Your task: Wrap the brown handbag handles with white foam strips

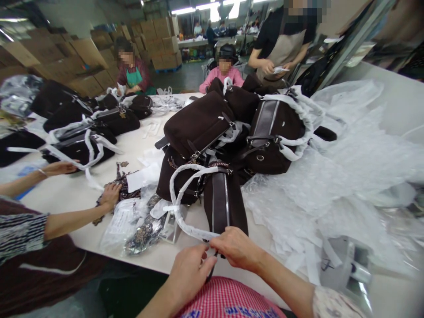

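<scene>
A dark brown handbag (pixel 236 207) lies on its side in front of me, its silver zip running lengthwise toward me. White wrapping covers its looped handle (pixel 180 196). At the bag's near end, my right hand (pixel 236 248) is closed around a dark strap. My left hand (pixel 189 268) pinches the same dark strap just below, close to my red checked apron (pixel 228 298). The fingers partly hide the strap and its fitting. Several more brown bags (pixel 198 121) are heaped directly beyond this one.
Clear plastic bags (pixel 334 176) cover the table on the right. A co-worker's hand (pixel 111 194) rests on patterned straps at the left, beside a plastic packet (pixel 122 221). More wrapped bags (pixel 114 121) lie farther left. Other people stand or sit across the table; cardboard boxes (pixel 162 39) are stacked behind.
</scene>
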`<state>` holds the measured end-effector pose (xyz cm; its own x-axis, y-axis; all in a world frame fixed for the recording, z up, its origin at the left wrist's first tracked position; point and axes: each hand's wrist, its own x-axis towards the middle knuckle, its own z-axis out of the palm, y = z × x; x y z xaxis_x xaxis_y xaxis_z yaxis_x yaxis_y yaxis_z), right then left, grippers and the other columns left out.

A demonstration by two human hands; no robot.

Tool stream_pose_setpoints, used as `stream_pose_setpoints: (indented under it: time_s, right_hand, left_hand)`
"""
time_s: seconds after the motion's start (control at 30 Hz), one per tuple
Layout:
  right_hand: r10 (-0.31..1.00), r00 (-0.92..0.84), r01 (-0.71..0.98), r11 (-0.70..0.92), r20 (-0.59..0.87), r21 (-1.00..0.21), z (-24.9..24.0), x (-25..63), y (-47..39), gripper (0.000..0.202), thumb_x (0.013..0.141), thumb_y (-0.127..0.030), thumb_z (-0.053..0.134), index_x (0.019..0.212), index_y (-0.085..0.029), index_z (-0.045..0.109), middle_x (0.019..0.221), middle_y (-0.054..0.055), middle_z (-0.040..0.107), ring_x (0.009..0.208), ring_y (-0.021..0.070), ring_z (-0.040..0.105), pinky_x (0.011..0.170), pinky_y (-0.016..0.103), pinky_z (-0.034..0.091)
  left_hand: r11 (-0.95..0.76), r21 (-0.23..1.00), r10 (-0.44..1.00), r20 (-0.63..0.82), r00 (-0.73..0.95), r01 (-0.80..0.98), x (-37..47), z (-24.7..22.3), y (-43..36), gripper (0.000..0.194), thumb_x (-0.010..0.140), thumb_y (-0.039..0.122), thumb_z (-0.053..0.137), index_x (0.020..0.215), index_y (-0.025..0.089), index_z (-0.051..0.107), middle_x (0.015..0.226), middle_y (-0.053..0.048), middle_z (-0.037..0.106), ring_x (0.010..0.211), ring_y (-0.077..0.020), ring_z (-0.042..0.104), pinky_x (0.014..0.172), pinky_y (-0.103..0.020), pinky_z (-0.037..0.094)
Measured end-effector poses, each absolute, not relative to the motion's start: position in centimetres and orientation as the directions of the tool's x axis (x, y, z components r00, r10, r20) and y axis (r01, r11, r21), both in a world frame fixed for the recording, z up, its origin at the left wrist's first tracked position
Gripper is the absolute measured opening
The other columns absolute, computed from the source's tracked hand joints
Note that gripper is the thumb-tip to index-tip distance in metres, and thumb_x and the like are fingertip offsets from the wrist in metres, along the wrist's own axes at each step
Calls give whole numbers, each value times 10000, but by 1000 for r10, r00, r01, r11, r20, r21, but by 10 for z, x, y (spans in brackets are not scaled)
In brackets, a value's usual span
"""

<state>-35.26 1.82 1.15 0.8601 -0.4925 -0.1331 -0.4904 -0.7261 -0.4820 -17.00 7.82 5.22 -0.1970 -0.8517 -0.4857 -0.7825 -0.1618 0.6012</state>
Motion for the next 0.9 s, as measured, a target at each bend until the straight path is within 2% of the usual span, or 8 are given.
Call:
stream_pose_setpoints:
  time_s: [0.17,0.27,0.37,0.5,0.6,0.7,0.8,0.9]
  right_hand:
    - [-499,849,-519,-726,-174,-452,18,-352,18,152,799,-98,543,906,-205,563,850,4,739,779,167,683,646,326,315]
    - [-496,850,-519,-725,-180,-453,19,-356,17,124,820,-105,556,893,-204,571,839,0,743,775,164,685,647,319,316]
    - [-505,849,-511,-710,-156,-485,18,-363,16,132,831,-105,575,907,-211,583,827,-19,748,768,151,685,648,307,316]
    - [-526,842,-512,-712,-118,-480,13,-366,19,54,866,-158,591,871,-210,582,804,-27,741,735,137,669,631,305,299]
    - [-531,845,-500,-752,-54,-431,6,-364,26,77,894,-195,589,821,-200,567,760,-28,719,675,125,630,612,306,285]
    - [-516,849,-454,-823,115,-342,-3,-361,36,179,940,-185,526,762,-196,540,672,-37,670,586,121,565,584,316,268]
    - [-526,808,-446,-840,266,-309,-8,-365,43,251,975,-188,457,734,-200,525,595,-46,615,537,126,527,568,323,268]
    - [-555,781,-454,-819,287,-350,-7,-372,43,247,973,-191,473,731,-201,521,598,-51,617,542,117,540,573,318,286]
  left_hand:
    - [-173,646,-827,-505,-246,-743,-184,31,78,165,797,215,486,749,165,635,752,-71,669,787,-225,622,722,-327,413]
    - [-461,748,-729,-626,-276,-478,-182,16,83,173,799,261,455,697,174,564,541,17,498,510,-124,453,520,-258,313]
    - [-809,574,-504,-790,-349,-131,-181,6,87,271,775,440,513,840,178,538,484,113,318,389,-56,152,423,-236,72]
    - [-855,518,-472,-788,-394,-12,-184,-1,91,403,725,497,584,975,190,507,465,144,296,369,-40,99,410,-230,-4]
    - [-841,540,-490,-732,-473,34,-182,-7,89,371,715,363,616,1014,156,544,466,96,442,344,-41,230,381,-198,90]
    - [-902,383,-412,-634,-655,198,-177,-17,82,398,704,379,704,945,73,628,749,-92,678,617,-127,602,546,-211,415]
    - [-925,203,-379,-561,-736,322,-175,-27,73,412,695,382,783,894,45,657,875,-136,683,774,-193,640,744,-329,499]
    - [-933,173,-355,-598,-718,317,-180,-33,67,386,680,314,828,895,50,646,790,-104,662,584,-116,548,624,-282,469]
